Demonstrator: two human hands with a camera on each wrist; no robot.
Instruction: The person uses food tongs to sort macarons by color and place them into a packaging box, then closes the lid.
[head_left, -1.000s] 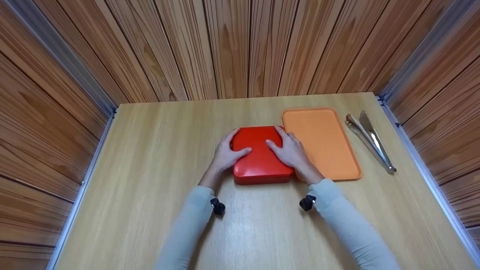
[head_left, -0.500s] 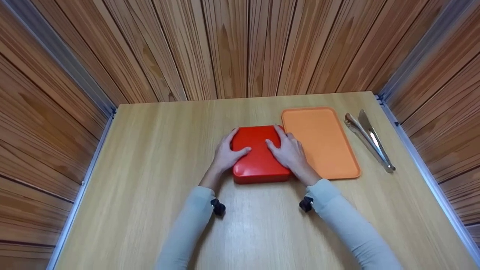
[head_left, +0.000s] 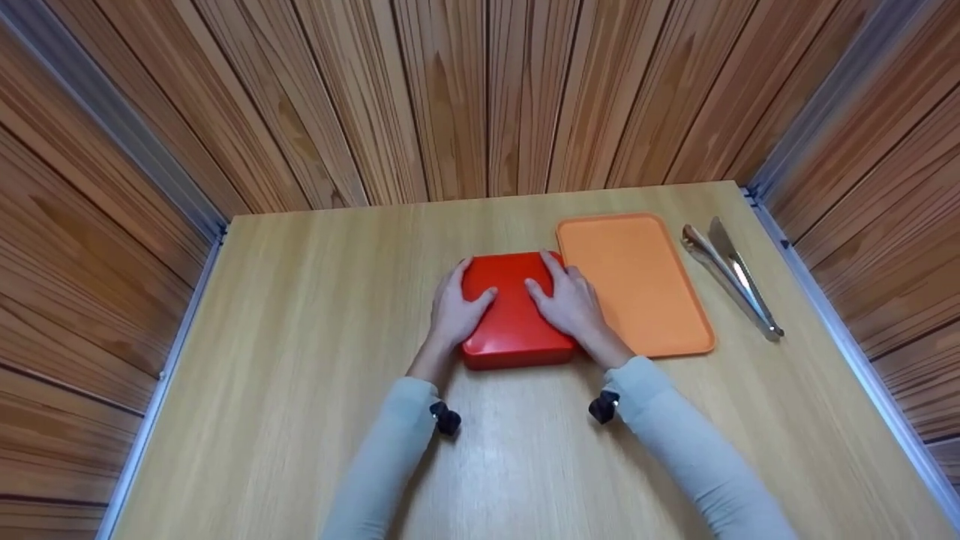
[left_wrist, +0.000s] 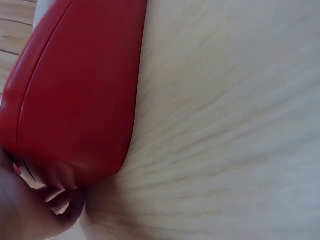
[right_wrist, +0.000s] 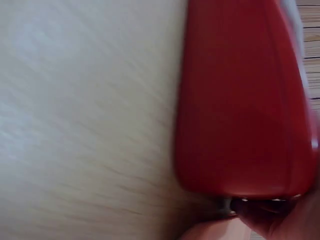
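Observation:
A red rectangular box (head_left: pixel 510 319) with rounded corners lies flat on the wooden table, its top facing up. In the left wrist view a thin seam runs along the side of the box (left_wrist: pixel 80 85), near its top. My left hand (head_left: pixel 456 311) grips the left side, thumb over the top and fingers down the side. From the right, my right hand (head_left: pixel 571 306) holds it in the same way, thumb on the top and index finger reaching the far right corner. Fingertips (left_wrist: pixel 74 207) of the left hand curl in low beside the box; the other fingers are mostly hidden.
An orange tray (head_left: pixel 630 285) lies just right of the box, its left edge close against it. Metal tongs (head_left: pixel 731 277) rest beyond the tray, near the right table edge. Wood-panelled walls (head_left: pixel 465 97) enclose the back and sides.
The head view has shifted slightly, so the scene sits a little further left. My left forearm has come slightly inward to the right. Both hands keep their hold on the red box.

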